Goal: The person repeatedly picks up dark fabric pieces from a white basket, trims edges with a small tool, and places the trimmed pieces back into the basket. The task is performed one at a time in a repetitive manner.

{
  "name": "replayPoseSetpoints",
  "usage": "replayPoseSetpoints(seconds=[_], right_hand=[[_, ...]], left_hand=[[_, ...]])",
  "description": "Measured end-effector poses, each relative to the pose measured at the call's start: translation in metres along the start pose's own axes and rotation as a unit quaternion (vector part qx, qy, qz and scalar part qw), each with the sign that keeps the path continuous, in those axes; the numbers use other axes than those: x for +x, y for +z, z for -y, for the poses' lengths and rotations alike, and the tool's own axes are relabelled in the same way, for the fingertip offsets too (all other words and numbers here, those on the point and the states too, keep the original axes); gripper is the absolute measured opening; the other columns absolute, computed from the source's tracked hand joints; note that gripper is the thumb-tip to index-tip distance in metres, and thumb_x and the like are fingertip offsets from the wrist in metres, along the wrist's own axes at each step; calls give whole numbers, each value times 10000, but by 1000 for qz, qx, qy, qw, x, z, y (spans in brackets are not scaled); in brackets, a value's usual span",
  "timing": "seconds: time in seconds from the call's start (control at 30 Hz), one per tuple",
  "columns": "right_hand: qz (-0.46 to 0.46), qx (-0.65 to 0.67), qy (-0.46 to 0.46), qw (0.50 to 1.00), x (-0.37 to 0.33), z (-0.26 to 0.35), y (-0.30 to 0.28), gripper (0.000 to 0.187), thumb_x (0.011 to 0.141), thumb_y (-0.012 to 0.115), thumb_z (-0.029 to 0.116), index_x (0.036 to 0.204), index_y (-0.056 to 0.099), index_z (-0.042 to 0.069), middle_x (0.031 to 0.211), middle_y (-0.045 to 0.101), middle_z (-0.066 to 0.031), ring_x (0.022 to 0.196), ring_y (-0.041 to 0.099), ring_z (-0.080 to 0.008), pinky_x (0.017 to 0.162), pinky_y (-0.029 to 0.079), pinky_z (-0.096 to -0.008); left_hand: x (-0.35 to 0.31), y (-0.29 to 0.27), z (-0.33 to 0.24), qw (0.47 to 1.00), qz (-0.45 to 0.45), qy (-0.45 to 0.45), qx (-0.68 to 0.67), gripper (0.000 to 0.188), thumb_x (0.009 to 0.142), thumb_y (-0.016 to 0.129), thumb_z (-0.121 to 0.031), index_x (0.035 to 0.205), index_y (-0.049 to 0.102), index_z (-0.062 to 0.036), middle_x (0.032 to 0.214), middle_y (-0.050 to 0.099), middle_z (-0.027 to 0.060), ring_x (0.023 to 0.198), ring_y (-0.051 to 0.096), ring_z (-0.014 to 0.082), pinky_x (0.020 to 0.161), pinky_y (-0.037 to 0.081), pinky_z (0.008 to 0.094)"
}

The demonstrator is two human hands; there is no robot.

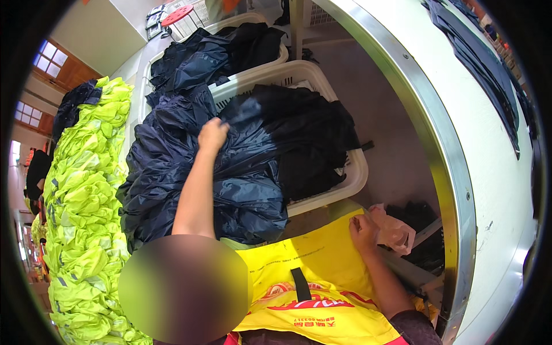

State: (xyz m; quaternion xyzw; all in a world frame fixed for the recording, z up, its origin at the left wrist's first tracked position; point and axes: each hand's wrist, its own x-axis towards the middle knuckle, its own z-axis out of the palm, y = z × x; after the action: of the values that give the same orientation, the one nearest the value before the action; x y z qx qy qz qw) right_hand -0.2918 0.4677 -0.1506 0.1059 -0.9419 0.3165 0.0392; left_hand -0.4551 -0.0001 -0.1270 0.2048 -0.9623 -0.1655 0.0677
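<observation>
While left hand touches dark fabric, arm outstretched, right hand curled.

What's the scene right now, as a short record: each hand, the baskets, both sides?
Left hand: fingers curled on navy fabric; grip unclear
Right hand: curled at the edge of the yellow apron, beside a plastic bag; grip unclear
Near basket: white, navy fabric spilling over its left side
Far basket: white, dark cloth inside
Left side: heaped yellow-green garments, dark garment on top
Right side: white table with metal edge, dark pieces on it
</observation>
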Motion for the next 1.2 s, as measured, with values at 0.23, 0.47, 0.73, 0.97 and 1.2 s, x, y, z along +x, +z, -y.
replayPoseSetpoints(seconds=[0.23, 0.47, 0.73, 0.97, 1.2], right_hand=[[-25, 37, 5, 999, -4, -9, 6, 99, 749, 640, 98, 790, 586, 26, 733, 596, -124, 657, 592, -278, 582, 470, -358], [-42, 19, -44, 998, -5, -1, 11, 131, 760, 634, 124, 771, 573, 9, 712, 583, -120, 638, 572, -262, 591, 443, -349], [-47, 3, -21, 999, -16, -20, 8, 130, 764, 608, 124, 762, 552, 7, 758, 574, -157, 705, 556, -329, 612, 440, -396], [-10, 43, 25, 999, -12, -17, -1, 143, 784, 611, 144, 801, 572, 7, 768, 594, -148, 705, 577, -285, 636, 455, -351], [-44, 379, 98, 919, 12, 38, -25, 170, 862, 587, 183, 861, 589, 14, 750, 564, 4, 694, 510, -91, 659, 413, -221]], left_hand=[[-164, -108, 68, 849, 258, -45, -458, 290, 896, 454, -244, 833, 643, -33, 769, 633, 36, 704, 585, 141, 666, 460, 277], [-253, -100, 16, 841, 486, -59, -229, 410, 752, 653, -450, 793, 654, -43, 662, 612, 53, 576, 553, 135, 558, 442, 268], [-213, -95, -30, 515, -78, -351, -778, 1022, 705, 574, -669, 1418, 74, -135, 1461, 88, 194, 1336, 165, 357, 1006, 240, 562], [-177, -96, 58, 415, -174, -232, -862, 365, 749, 437, 34, 1109, 483, -8, 1109, 539, 132, 982, 557, 306, 866, 468, 448], [-268, -151, -64, 502, -43, -42, -863, 443, 796, 431, 65, 1231, 453, -15, 1228, 506, 90, 1122, 489, 251, 978, 380, 352]])
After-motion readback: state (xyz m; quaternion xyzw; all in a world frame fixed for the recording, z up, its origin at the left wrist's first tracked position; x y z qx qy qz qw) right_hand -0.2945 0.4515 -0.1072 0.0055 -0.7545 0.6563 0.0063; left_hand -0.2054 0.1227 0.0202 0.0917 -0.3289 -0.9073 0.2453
